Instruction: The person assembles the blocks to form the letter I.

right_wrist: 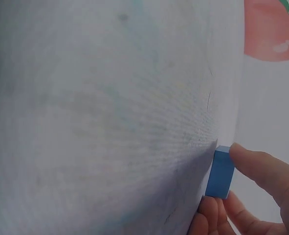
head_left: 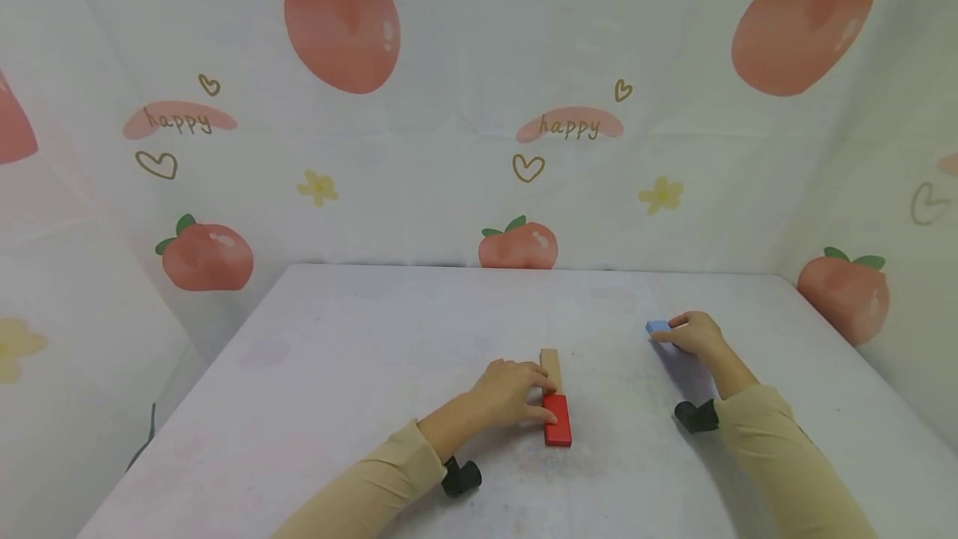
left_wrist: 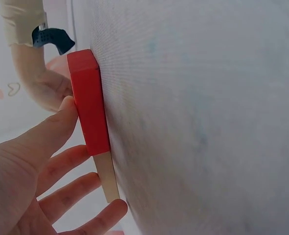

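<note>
Two blocks lie end to end on the table: a red rectangular block (head_left: 558, 432) nearer me and a plain wooden block (head_left: 550, 361) beyond it. My left hand (head_left: 511, 393) rests at their left side with spread fingers. In the left wrist view its thumb touches the red block (left_wrist: 89, 107), while the other fingers reach along to the bare wood block (left_wrist: 106, 177). Farther back on the right, my right hand (head_left: 696, 333) pinches a small blue block (head_left: 656, 326). The right wrist view shows thumb and fingers at opposite ends of the blue block (right_wrist: 220, 174), close to the tabletop.
The white table (head_left: 359, 339) reaches back to a hanging cloth (head_left: 449, 65) printed with peaches and flowers. Dark wrist-camera mounts stick out below the left sleeve (head_left: 461, 479) and beside the right sleeve (head_left: 696, 417).
</note>
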`<state>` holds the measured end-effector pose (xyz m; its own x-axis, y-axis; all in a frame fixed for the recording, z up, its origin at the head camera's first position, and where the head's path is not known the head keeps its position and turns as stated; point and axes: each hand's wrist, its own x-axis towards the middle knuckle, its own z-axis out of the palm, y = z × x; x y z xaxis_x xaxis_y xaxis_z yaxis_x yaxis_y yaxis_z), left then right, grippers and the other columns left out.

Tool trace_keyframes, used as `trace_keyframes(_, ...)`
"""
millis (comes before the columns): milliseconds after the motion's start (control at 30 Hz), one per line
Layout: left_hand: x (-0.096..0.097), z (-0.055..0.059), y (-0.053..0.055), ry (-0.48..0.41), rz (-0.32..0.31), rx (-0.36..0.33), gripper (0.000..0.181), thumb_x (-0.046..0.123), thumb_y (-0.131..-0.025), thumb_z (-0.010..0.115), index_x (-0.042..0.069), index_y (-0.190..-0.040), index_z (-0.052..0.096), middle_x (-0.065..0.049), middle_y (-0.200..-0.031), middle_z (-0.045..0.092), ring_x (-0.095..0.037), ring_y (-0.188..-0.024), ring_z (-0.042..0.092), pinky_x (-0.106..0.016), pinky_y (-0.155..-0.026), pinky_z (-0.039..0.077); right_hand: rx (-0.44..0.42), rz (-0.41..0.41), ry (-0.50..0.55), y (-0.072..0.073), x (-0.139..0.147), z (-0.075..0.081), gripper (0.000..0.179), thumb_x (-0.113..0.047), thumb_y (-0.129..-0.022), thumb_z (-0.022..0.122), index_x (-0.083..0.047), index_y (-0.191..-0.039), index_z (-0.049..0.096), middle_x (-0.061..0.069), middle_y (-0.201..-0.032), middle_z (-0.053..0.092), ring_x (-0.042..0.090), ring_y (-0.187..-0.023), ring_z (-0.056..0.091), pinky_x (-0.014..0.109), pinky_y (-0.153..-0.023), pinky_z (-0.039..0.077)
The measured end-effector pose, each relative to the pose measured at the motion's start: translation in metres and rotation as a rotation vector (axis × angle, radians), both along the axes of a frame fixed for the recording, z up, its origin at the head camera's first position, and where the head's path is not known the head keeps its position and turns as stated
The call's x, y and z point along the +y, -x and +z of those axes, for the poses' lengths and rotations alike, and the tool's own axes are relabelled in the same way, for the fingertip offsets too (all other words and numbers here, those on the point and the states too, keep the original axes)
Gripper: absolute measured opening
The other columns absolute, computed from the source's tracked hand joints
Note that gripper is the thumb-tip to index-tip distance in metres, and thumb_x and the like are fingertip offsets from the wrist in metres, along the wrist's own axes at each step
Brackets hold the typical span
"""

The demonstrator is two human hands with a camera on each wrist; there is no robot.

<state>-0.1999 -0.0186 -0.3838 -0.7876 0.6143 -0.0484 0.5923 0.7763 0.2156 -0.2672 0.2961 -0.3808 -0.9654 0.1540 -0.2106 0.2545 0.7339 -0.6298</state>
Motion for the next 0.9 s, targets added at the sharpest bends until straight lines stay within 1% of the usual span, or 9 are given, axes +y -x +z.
trace_keyframes(300, -0.0007, 0.0016, -0.0008, 0.001, -0.008, 0.004, 0.039, 0.045, -0.081, 0.068, 0.028, -0.116, 0.066, 0.007, -0.126, 0.061, -0.012, -0.117, 0.057, -0.038, -0.098, 0.043, 0.008, -0.014, 0.006, -0.0015, -0.0016, 0.0011, 0.049, -0.024, -0.082, 0.066, 0.012, -0.112, 0.051, 0.025, -0.100, 0.055, 0.032, -0.092, 0.051, 0.035, -0.073, 0.044)
trace_keyframes(533, -0.0009, 0.0023, -0.0012, -0.006, -0.006, 0.002, 0.039, 0.044, -0.081, 0.068, 0.027, -0.116, 0.066, 0.007, -0.126, 0.061, -0.011, -0.117, 0.056, -0.034, -0.097, 0.043, 0.008, -0.018, 0.017, -0.0022, -0.0028, 0.0019, 0.051, -0.024, -0.082, 0.065, 0.012, -0.115, 0.050, 0.031, -0.111, 0.051, 0.037, -0.099, 0.049, 0.041, -0.080, 0.045)
trace_keyframes(733, -0.0009, 0.0026, -0.0016, -0.007, -0.002, -0.009, 0.039, 0.044, -0.081, 0.068, 0.027, -0.117, 0.066, 0.007, -0.126, 0.060, -0.011, -0.118, 0.056, -0.035, -0.098, 0.042, 0.024, -0.001, 0.015, -0.0032, -0.0056, 0.0041, 0.053, -0.024, -0.081, 0.066, 0.013, -0.116, 0.050, 0.030, -0.108, 0.054, 0.035, -0.096, 0.052, 0.037, -0.075, 0.045)
trace_keyframes(900, -0.0009, 0.0022, -0.0013, -0.012, -0.003, -0.011, 0.039, 0.044, -0.081, 0.068, 0.027, -0.116, 0.066, 0.006, -0.126, 0.061, -0.012, -0.118, 0.056, -0.034, -0.097, 0.043, 0.025, 0.023, 0.021, -0.0037, -0.0082, 0.0056, 0.053, -0.024, -0.082, 0.066, 0.013, -0.117, 0.050, 0.031, -0.110, 0.058, 0.034, -0.096, 0.057, 0.037, -0.077, 0.046)
